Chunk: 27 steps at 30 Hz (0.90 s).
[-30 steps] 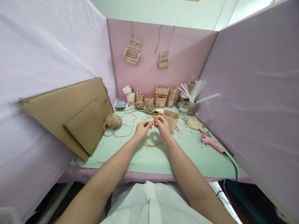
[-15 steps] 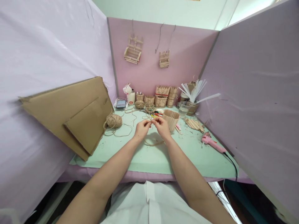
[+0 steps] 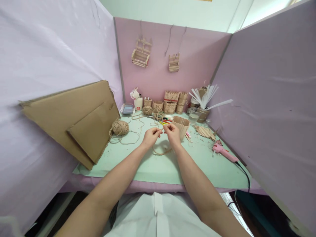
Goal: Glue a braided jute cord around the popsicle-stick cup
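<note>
While both hands are up over the middle of the surface [image 3: 140,171], tips almost meeting, the twine [image 3: 161,154] runs btwn them & below: a short bit shows at the fingertips, and a loose arc lies on the surface on the wearer's side of the hands, long axis roughly L-to-R, bowed toward the wearer. L hand [image 3: 159,131] is pinched, thumb to forefinger, w/ what looks like a twine end; R hand [image 3: 166,129] is pinched likewise, other fingers curled, tho the exact grip is too small to tell. Neither is spread. R hand is the nearer to the cup [image 3: 181,124], which stands just beyond & to its R; can't tell if they touch. Cup = flat tan strips set upright side by side, flaring to a wide mouth, prob. wood. Twine looks fibrous, matte brown, thin & limp. More of it sits L of the hands as a fuzzy round ball [image 3: 120,128] w/ loose strands trailing. Past the fingertips, yellow-handled pliers or similar [image 3: 163,123], smooth & shiny. Farther R: thin flat sticks [image 3: 205,132] in a fanned pile, then a glossy pink glue gun [image 3: 224,153], well apart from either hand.
</note>
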Available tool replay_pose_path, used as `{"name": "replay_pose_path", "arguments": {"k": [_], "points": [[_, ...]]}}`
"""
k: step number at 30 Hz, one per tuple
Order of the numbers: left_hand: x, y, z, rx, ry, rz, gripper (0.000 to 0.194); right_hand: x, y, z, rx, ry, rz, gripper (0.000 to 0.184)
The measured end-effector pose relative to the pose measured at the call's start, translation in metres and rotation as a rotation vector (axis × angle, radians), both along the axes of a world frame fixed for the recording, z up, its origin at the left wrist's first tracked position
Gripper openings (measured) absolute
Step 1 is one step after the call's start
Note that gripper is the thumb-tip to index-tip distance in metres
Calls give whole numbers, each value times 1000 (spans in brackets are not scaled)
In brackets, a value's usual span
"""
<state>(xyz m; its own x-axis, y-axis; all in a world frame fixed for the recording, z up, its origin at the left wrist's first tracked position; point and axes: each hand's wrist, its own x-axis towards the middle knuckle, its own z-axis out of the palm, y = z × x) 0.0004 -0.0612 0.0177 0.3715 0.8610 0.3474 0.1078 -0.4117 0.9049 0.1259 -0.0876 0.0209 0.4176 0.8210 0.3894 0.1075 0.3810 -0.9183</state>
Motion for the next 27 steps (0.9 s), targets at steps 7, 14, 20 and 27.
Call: {"name": "replay_pose_path", "arguments": {"k": [7,14,20,27], "points": [[0,0,4,-190,-126,-105,22,5,4,0,-33,19,127,24],[0,-1,7,-48,-120,12,17,9,3,0,63,-19,149,19],[-2,1,2,85,-71,129,18,6,-1,0,156,-236,184,15],[-3,1,1,138,21,109,21,6,-3,2,240,-417,33,11]]}}
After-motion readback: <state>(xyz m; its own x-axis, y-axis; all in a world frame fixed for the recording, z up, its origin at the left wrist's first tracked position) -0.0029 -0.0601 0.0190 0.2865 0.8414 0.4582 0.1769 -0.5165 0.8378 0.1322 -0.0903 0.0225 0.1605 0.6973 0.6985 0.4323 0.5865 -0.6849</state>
